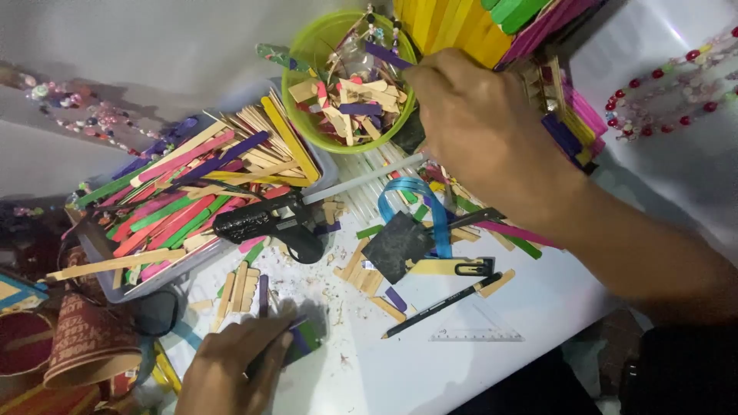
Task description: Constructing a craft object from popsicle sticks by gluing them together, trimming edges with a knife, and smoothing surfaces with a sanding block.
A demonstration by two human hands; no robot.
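Observation:
My right hand (480, 127) reaches over to the rim of a green bowl (301, 65) full of cut stick pieces, its fingers curled at the bowl's right edge; what they pinch is hidden. My left hand (234, 361) rests at the bottom of the white table (415, 369), its fingers pressed on a small stack of purple and green stick pieces (304, 338). A black glue gun (265, 220) with a clear glue stick lies between the hands.
A clear tray (100, 257) of coloured craft sticks sits at left. A coloured stick structure (500, 31) stands at top right, with a bead string (661, 92) beyond. A pencil (442, 305), clear set square (477, 332), blue ribbon (430, 207) and patterned cup (84, 338) lie about.

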